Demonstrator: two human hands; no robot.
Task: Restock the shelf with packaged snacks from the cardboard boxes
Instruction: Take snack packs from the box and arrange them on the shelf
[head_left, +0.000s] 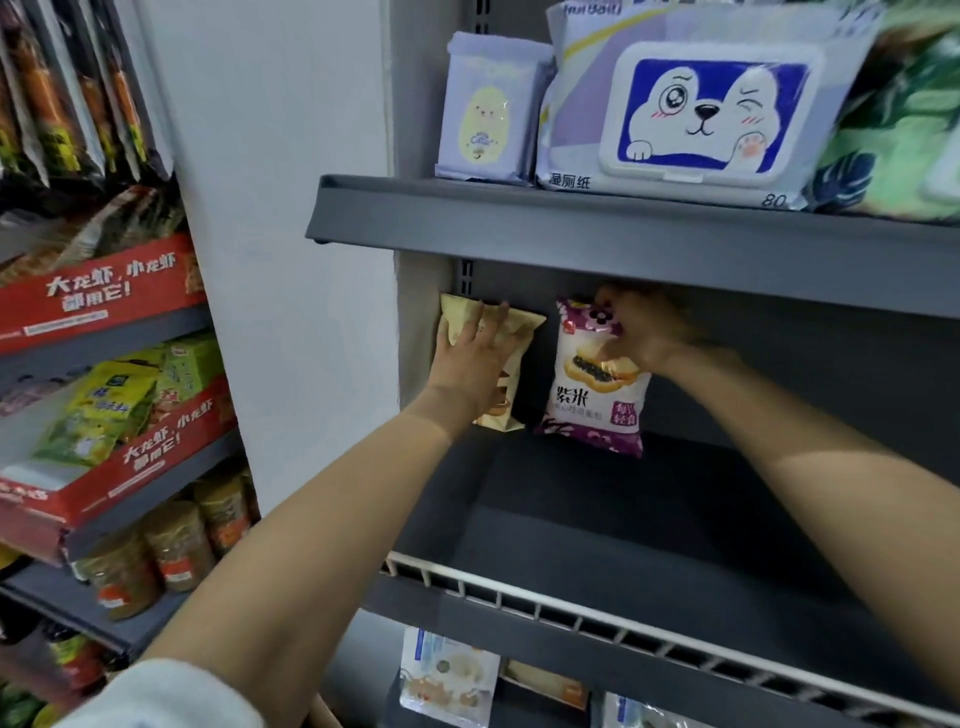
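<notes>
While both arms reach in, L hand (475, 345) flat on beige packet (511, 332).

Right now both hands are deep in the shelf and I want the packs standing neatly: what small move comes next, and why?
Probably let the right hand set the purple pack down beside the yellow pack, which the left hand presses against the back. The purple pack seems to hang just off the shelf floor, gripped at its top.

snack packets on shelf (597, 530): 2 | yellow packet (511, 332): 1 | purple packet (592, 400): 1
</notes>
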